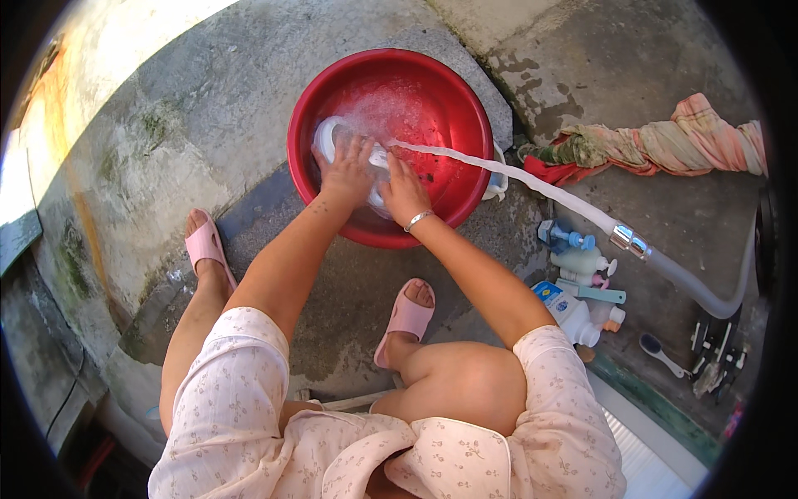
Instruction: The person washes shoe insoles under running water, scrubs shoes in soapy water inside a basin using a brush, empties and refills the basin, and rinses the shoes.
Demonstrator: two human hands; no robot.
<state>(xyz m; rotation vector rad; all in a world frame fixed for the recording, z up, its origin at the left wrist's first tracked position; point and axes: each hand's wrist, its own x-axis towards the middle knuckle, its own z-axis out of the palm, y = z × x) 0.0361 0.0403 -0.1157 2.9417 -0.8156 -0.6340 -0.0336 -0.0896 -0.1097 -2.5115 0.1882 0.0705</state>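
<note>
A wide red plastic basin [458, 206] stands on the concrete before me, with water splashing inside it. Within it lies a white object, apparently a shoe [325, 134], partly covered by my hands and the spray. My left hand [349, 168] grips it from above, thumb at the left side and fingers across the top. On its right side, my right hand [406, 190] holds on with fingertips and thumb; a silver bracelet [418, 220] circles that wrist. A stream of water [530, 181] shoots into the basin beside my fingers from a clear hose [686, 284] with a metal end.
Pump bottles [576, 262], a white jug [570, 315] and a teal-handled brush [592, 291] lie to the right. Farther out are an oval brush [664, 354] and a twisted cloth [661, 146]. My pink slippers [408, 321] rest on the concrete below the basin.
</note>
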